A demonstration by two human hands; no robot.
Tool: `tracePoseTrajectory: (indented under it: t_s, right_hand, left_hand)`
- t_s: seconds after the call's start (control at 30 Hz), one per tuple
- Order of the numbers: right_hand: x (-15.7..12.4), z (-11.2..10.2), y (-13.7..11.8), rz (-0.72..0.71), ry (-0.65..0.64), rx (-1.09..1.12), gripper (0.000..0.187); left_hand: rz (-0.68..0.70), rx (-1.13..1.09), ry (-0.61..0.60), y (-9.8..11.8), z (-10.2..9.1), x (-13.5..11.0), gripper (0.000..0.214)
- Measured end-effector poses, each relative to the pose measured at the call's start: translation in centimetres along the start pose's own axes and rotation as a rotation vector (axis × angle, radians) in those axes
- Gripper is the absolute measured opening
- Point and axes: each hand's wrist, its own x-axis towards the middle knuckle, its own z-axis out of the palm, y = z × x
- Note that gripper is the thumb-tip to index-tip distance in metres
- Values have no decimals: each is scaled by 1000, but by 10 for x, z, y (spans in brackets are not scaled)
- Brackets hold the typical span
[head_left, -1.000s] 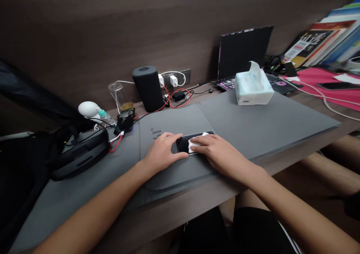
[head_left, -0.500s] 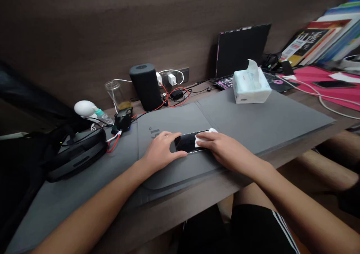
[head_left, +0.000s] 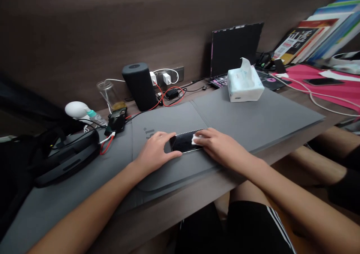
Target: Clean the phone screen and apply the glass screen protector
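Observation:
A dark-screened smartphone (head_left: 184, 143) lies face up on the grey desk mat (head_left: 171, 177). My left hand (head_left: 154, 151) grips its left end, thumb along the near edge and a finger along the far edge. Over the right end, my right hand (head_left: 218, 144) presses a folded white tissue (head_left: 194, 139) against the screen. Most of that tissue is hidden under the fingers. Behind and to the right stands a soft tissue pack (head_left: 243, 87) with one sheet sticking up.
A black speaker (head_left: 139, 87), a glass jar (head_left: 114, 96) and tangled cables line the wall. On the left sit a headset (head_left: 69, 156) and a small black device (head_left: 116, 119). An open laptop (head_left: 236, 51), books (head_left: 306, 36) and another phone (head_left: 323, 81) are rightward. Someone's legs (head_left: 317, 164) show at right.
The view has shifted slightly, so everything sits a little further left. The tissue shows less beyond my right hand's fingers. My left hand keeps its grip on the smartphone.

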Motion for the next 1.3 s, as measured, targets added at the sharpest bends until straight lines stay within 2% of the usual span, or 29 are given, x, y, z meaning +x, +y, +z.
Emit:
tracePoseTrajectory:
  t_s: [0.13,0.23,0.37,0.53,0.63,0.73,0.93,1.03,1.13,1.3]
  right_hand:
    - [-13,-5,20,-1,-9,-21,30]
    - [-8,-5,20,-29,-14,-34,30]
    - [14,-1,2,-79,-25,-13,29]
    - [46,12,-29,-195,-53,18,18]
    - [50,16,-32,-222,-28,54,16]
    - [39,13,-19,-209,-15,61,21]
    - [-1,1,25,-121,12,12,30]
    - [-8,-4,34,-128,20,-35,31]
    - [-1,-4,30,-171,26,-37,32]
    - [33,8,0,-287,5,5,23]
  left_hand:
    - [-1,-7,4,-1,0,0,58]
    - [-3,-7,2,-1,0,1,60]
    - [0,8,-1,-1,0,1,61]
    - [35,14,2,-1,0,1,58]
    - [42,25,-2,-1,0,1,55]
    - [21,36,-1,0,-1,1,58]
    - [-13,33,-14,1,-1,0,57]
    - [-6,31,-6,0,-1,0,55]
    - [4,30,-1,-1,-1,0,55]
    - [22,47,3,0,-1,1,57]
